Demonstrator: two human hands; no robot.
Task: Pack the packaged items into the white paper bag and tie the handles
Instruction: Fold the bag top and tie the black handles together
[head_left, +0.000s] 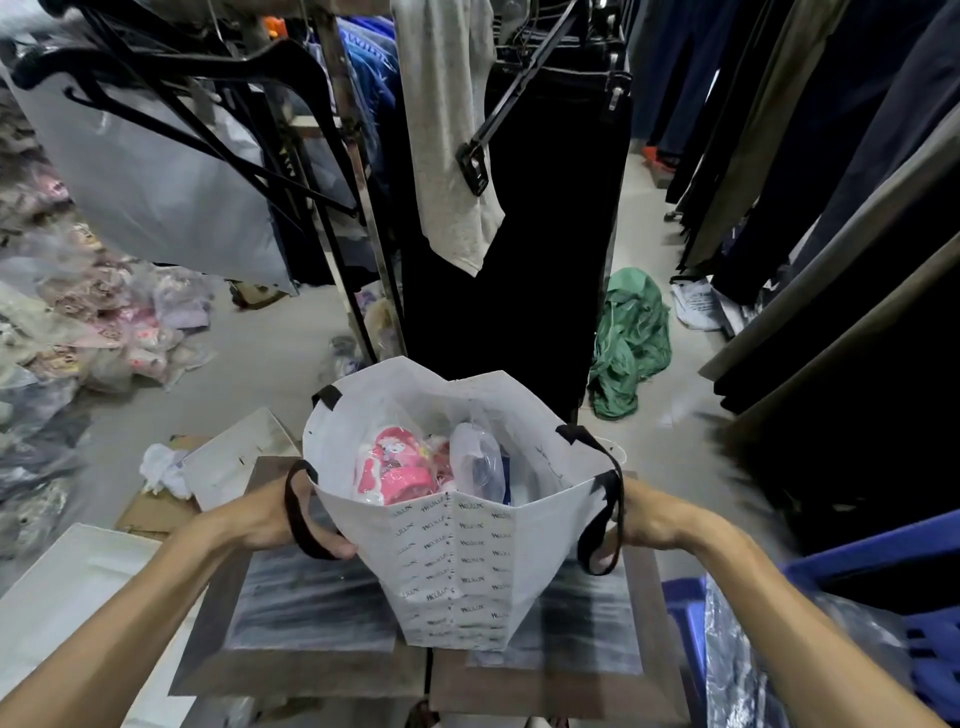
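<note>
The left hand (270, 519) is closed on the side of the big white paper bag (457, 566), with its thumb pressed on the paper. A black ribbon handle (301, 514) loops over this hand. The right hand (652, 519) holds the other side of the bag. Another black ribbon handle (602, 525) hangs in front of it and hides the fingers, so I cannot tell how tight its grip is.

The bag stands open between the two hands, on a dark flat board (311, 623) wrapped in shiny plastic. Small printed words run down the front of the bag. Inside lies a pink and white pack in clear plastic (395, 467). Just beside it is a pale pack in clear plastic (478, 462).

Past the bag, dark trousers (519, 260) hang on a rack. A green cloth (628, 343) lies crumpled on the floor. A pile of plastic-wrapped clothes (93, 322) sits far off to the left. A blue plastic crate (883, 597) is near the right arm.
</note>
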